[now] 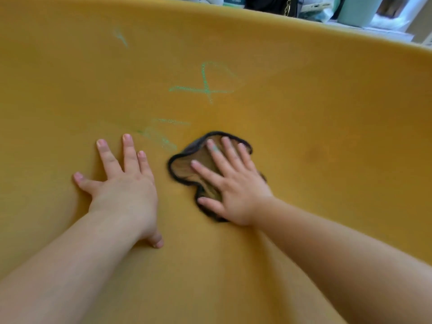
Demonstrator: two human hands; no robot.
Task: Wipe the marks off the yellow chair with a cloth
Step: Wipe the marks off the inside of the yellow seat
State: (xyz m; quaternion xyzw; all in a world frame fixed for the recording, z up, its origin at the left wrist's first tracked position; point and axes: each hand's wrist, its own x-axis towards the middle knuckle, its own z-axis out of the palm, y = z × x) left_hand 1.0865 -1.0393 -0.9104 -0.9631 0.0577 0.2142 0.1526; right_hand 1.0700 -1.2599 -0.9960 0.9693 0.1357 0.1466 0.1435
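On the yellow chair [304,108], left hand [124,185] spread flat, right hand [233,183] spread pressing brown cloth [184,167], green marks [205,88] illegible

Yellow chair [304,113], green marks [205,87], brown cloth [201,160] edged in black

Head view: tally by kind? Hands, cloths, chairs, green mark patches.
hands: 2 (left hand, right hand)
cloth: 1
yellow chair: 1
green mark patches: 3
total: 7
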